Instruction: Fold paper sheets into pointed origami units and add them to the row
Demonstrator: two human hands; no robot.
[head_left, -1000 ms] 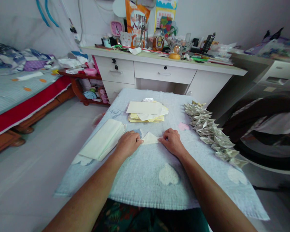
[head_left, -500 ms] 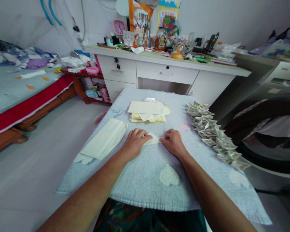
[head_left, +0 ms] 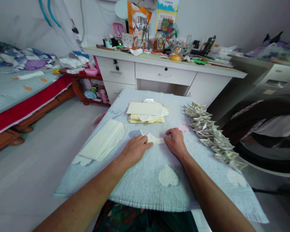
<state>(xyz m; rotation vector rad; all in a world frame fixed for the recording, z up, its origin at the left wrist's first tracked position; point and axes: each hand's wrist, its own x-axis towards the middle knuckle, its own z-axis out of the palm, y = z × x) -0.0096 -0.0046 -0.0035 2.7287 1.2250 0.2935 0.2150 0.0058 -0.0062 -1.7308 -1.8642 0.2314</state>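
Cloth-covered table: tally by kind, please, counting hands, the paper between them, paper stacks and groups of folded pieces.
Hands: 2 (left hand, right hand)
Paper between them: 1
Paper stacks: 2 (pale stack, yellow-edged stack)
Group of folded pieces: 1 (overlapping, individual count unclear)
Total: 6

A small cream paper (head_left: 156,140), apparently part-folded, lies on cloth (head_left: 142,174).
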